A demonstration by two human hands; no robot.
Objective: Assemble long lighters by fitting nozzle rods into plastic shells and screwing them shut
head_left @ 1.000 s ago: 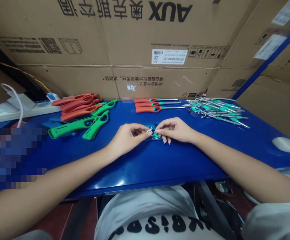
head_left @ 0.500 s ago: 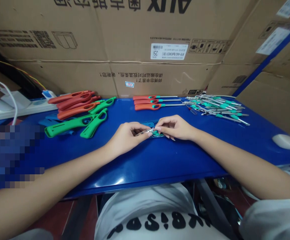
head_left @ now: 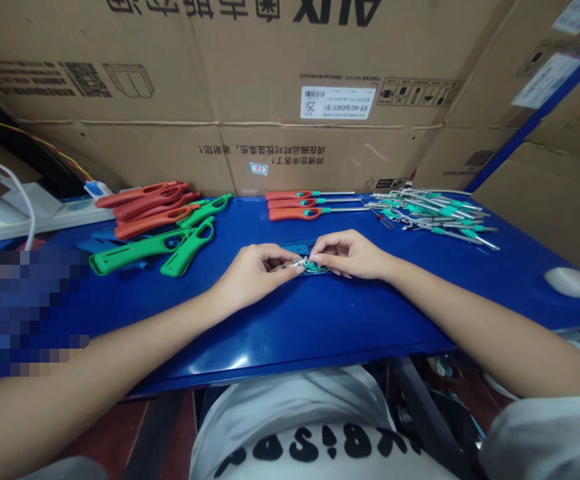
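Near the table's middle, my left hand (head_left: 257, 270) pinches a slim clear piece with a metallic tip (head_left: 289, 265), perhaps a lighter's inner tank. My right hand (head_left: 350, 255) is closed, thumb and fingertips together at a small green part with thin white wire (head_left: 315, 267); what lies between those fingertips is too small to make out. Behind and under both hands lies a blue lighter casing (head_left: 297, 247), mostly covered by them. Farther back rest several red-handled lighters with metal rods (head_left: 295, 213). To their right is a pile of metal rods with green fittings and wires (head_left: 445, 213).
Red and orange casings (head_left: 150, 203) and green casings (head_left: 140, 250) are heaped at the left. A white power strip (head_left: 45, 217) with cables stands beyond them. A large cardboard box (head_left: 250, 87) walls off the back. A white computer mouse (head_left: 575, 283) sits at the right.
My right fingertips have shifted very slightly at the green part, and the lower fingers are a little more curled. My left hand keeps its pinch in the same place.
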